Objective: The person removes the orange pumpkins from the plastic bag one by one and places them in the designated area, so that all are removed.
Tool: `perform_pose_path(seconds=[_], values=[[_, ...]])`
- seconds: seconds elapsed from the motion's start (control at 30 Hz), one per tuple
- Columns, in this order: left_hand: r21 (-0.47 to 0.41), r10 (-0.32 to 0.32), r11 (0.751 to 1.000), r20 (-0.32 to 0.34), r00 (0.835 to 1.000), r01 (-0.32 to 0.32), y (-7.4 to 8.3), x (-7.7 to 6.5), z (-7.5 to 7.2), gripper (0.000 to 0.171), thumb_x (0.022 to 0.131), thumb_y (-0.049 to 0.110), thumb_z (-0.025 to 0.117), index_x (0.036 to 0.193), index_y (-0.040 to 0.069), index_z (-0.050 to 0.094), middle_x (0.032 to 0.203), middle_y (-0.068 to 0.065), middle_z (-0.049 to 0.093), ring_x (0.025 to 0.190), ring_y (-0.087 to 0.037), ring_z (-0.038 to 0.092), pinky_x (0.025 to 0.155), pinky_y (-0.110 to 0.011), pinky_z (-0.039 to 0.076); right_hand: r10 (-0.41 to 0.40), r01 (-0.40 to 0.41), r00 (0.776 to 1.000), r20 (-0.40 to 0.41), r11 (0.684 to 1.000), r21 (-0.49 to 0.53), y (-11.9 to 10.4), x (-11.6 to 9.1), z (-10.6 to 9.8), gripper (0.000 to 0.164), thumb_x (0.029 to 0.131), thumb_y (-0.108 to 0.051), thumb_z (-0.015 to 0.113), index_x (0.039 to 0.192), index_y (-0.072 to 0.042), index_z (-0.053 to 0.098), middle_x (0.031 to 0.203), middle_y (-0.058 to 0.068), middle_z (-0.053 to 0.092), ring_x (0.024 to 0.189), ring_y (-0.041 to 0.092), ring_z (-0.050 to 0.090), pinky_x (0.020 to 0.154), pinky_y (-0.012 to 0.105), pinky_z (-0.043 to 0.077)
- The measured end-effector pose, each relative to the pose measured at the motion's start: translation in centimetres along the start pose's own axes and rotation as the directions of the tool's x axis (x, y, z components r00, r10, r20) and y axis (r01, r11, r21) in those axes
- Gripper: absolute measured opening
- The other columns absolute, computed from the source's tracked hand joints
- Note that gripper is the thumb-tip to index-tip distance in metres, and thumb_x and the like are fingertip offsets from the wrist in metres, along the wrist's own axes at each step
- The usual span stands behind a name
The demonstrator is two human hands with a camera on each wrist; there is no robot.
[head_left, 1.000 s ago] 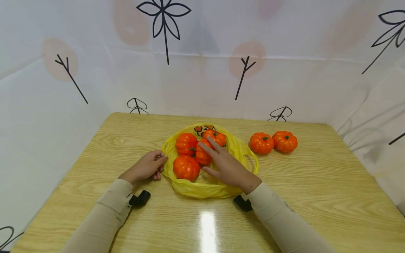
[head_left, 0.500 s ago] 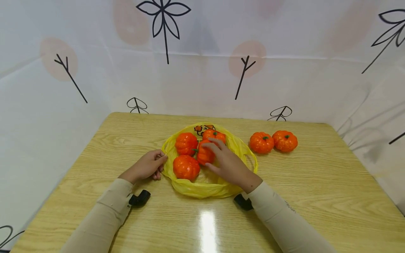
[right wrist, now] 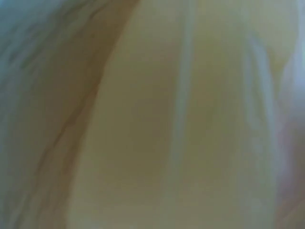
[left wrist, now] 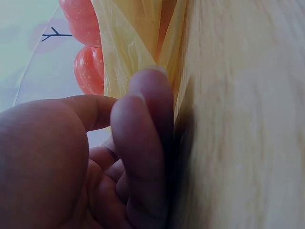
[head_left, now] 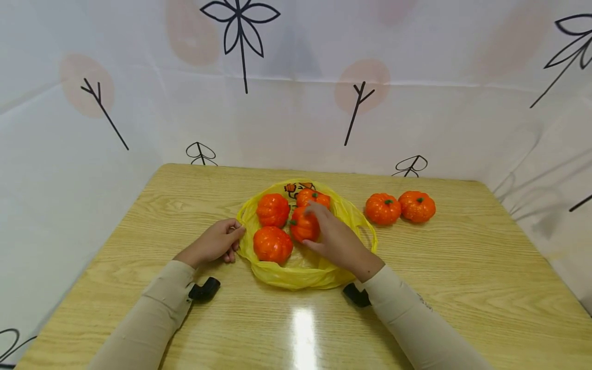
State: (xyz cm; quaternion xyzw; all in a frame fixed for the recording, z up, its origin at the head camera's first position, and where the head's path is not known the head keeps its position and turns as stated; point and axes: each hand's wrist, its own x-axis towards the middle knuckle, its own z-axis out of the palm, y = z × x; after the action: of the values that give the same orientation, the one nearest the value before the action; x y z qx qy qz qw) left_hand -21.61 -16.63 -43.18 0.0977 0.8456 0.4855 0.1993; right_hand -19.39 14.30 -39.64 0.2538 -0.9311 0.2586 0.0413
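A wooden table (head_left: 462, 277) bore an open yellow bag (head_left: 300, 280).
The left hand (head_left: 216, 241) pinched it at nine o'clock, seemingly to hold it wide; inside, the right hand (head_left: 339, 241) gripped the central pumpkin (head_left: 303, 227); two pumpkins (head_left: 383, 210) sat outside toward two o'clock.

The head view is bright and clear; white glare streaks the near part of the pale wood-grained worktop (head_left: 490, 277); soft grey shadows cross the white printed backdrop (head_left: 296, 123) at right; the left wrist view is dimmer, the left hand's bare fingers (left wrist: 136, 136) soft, dark shadow beside them; the right wrist view blurs the yellow plastic bag (right wrist: 138, 119).
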Motion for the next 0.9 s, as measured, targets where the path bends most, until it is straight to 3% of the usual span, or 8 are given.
perform_pose_path(seconds=[0.23, 0.63, 0.77, 0.9], values=[[-0.006, -0.008, 1.0, -0.004, 1.0, 0.008, -0.2, 0.0, -0.1, 0.03, 0.109, 0.03, 0.045, 0.098, 0.003, 0.054, 0.072, -0.006, 0.057, 0.049, -0.015, 0.061, 0.048, -0.03, 0.055, 0.046, -0.046, 0.999, 0.015, 0.999, 0.02, 0.4, 0.0, -0.2, 0.069, 0.084, -0.023, 0.083, 0.136, -0.009, 0.04, 0.131, 0.011, 0.053, 0.109, 0.027, 0.062, 0.098, 0.042, 0.055], [-0.005, 0.003, 1.0, 0.002, 1.0, -0.003, 0.0, 0.3, 0.0, 0.03, 0.108, 0.03, 0.046, 0.099, 0.003, 0.055, 0.073, -0.006, 0.058, 0.049, -0.015, 0.061, 0.048, -0.03, 0.055, 0.009, -0.004, 0.998, -0.054, 0.996, 0.093, 1.2, -0.7, -1.0, 0.072, 0.082, -0.025, 0.085, 0.136, -0.006, 0.04, 0.13, 0.015, 0.055, 0.105, 0.027, 0.059, 0.092, 0.042, 0.056], [-0.001, 0.005, 1.0, 0.003, 1.0, -0.005, -0.1, 0.3, 0.0, 0.029, 0.108, 0.03, 0.045, 0.099, 0.003, 0.055, 0.073, -0.006, 0.058, 0.049, -0.015, 0.061, 0.048, -0.03, 0.055, -0.015, 0.02, 0.998, -0.053, 0.995, 0.096, 1.3, -0.9, -1.2, 0.079, 0.083, -0.024, 0.084, 0.143, -0.009, 0.036, 0.138, 0.016, 0.052, 0.109, 0.029, 0.061, 0.095, 0.045, 0.056], [0.001, 0.002, 1.0, -0.006, 1.0, -0.002, -0.2, 0.2, 0.0, 0.03, 0.108, 0.03, 0.046, 0.098, 0.003, 0.054, 0.072, -0.006, 0.057, 0.049, -0.016, 0.061, 0.048, -0.03, 0.055, -0.046, 0.05, 0.998, -0.043, 0.994, 0.094, 1.4, -1.0, -1.4, 0.082, 0.085, -0.024, 0.083, 0.149, -0.013, 0.032, 0.144, 0.015, 0.046, 0.125, 0.032, 0.056, 0.102, 0.048, 0.052]])
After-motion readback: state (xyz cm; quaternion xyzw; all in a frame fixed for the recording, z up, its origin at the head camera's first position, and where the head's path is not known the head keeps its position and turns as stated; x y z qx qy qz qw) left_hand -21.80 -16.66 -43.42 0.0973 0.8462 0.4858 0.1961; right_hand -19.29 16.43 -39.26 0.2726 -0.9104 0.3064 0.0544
